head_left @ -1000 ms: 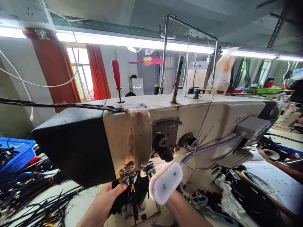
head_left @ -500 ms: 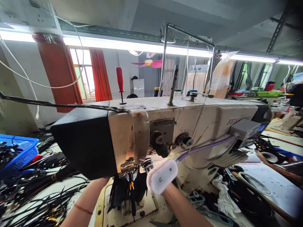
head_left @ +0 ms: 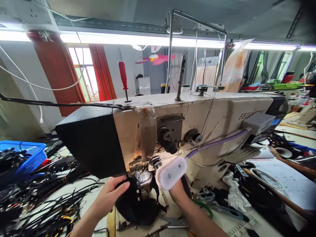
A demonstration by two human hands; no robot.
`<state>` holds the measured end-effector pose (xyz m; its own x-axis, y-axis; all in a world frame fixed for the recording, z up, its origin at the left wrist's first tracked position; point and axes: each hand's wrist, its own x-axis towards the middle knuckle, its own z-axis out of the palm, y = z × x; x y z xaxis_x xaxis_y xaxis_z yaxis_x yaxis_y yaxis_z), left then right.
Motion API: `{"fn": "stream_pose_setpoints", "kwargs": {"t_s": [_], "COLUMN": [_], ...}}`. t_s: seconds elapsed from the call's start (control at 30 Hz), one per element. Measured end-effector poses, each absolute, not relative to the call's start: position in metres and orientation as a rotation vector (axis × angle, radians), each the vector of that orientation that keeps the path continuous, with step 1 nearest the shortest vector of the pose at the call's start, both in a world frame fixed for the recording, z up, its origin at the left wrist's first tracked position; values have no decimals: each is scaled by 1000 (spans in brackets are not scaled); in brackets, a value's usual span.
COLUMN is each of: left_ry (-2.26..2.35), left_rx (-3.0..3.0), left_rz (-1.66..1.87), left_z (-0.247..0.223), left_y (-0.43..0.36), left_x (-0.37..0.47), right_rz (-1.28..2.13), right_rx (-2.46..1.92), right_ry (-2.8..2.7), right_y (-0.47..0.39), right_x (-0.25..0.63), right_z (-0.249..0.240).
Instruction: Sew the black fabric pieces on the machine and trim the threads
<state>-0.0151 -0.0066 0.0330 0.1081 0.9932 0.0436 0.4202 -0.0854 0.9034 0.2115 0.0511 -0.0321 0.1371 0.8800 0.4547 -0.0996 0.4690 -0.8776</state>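
The left edge of a black cloth piece [head_left: 138,210] is pinched between the thumb and fingers of the left hand [head_left: 113,190]. The piece is placed below the left end of a cream sewing machine [head_left: 192,113]. The right hand [head_left: 176,191] is largely hidden behind a white lamp [head_left: 172,172], just right of the cloth; whether its fingers are spread or pressed together cannot be told. A red-handled screwdriver [head_left: 122,75] is stood nearly upright on the machine's top, toward the left. At the left, black cords [head_left: 64,205] are strewn near a blue basket [head_left: 33,164] filled with dark items.
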Motion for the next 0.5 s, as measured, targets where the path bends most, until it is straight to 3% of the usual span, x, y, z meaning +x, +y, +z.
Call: {"fn": "stream_pose_setpoints", "kwargs": {"t_s": [0.27, 0.5], "left_ry": [1433, 1445], "left_rx": [1974, 1949], "left_rz": [890, 849], "left_z": [36, 39], "left_y": [-12, -10], "left_x": [5, 9], "right_rz": [375, 320], "right_rx": [-726, -680], "right_ry": [-2098, -1965], "right_y": [-7, -9], "right_x": [212, 202], "right_z": [-23, -35]}}
